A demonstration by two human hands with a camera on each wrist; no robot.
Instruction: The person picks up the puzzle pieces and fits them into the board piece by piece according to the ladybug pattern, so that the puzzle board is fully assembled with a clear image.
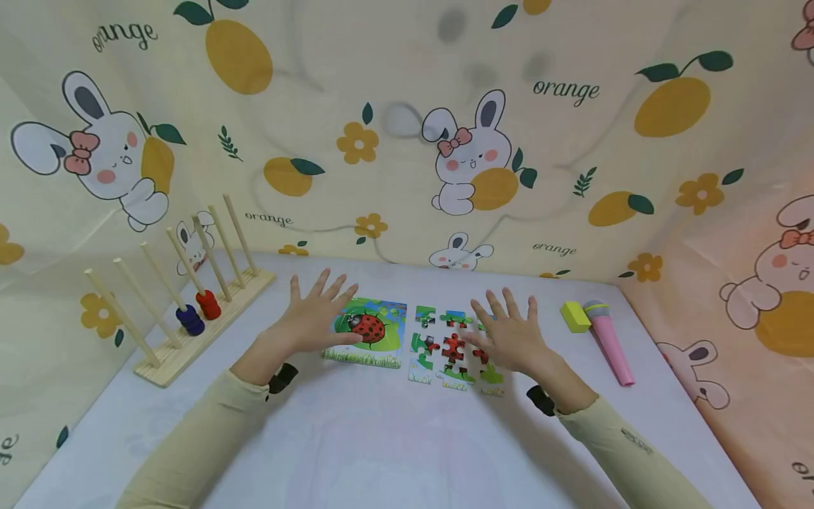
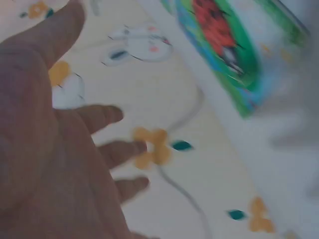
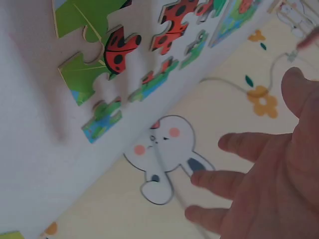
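My left hand (image 1: 311,318) is held over the left part of a ladybug picture board (image 1: 384,336), its fingers spread and nothing in its grasp. To the right of that board lie loose jigsaw pieces (image 1: 453,348) with parts of a ladybug on them, set apart in rows. Above their right side my right hand (image 1: 511,336) spreads its fingers, also without anything in it, and covers some pieces in the head view. In the right wrist view a green and red puzzle piece (image 3: 116,52) shows closely, with gaps around it.
At the left stands a wooden peg rack (image 1: 210,332) with blue rings (image 1: 190,320) and red rings (image 1: 208,305) on two of its pegs. On the right lie a yellow block (image 1: 575,317) and a pink toy microphone (image 1: 612,346). A printed cloth backs the white table (image 1: 381,445).
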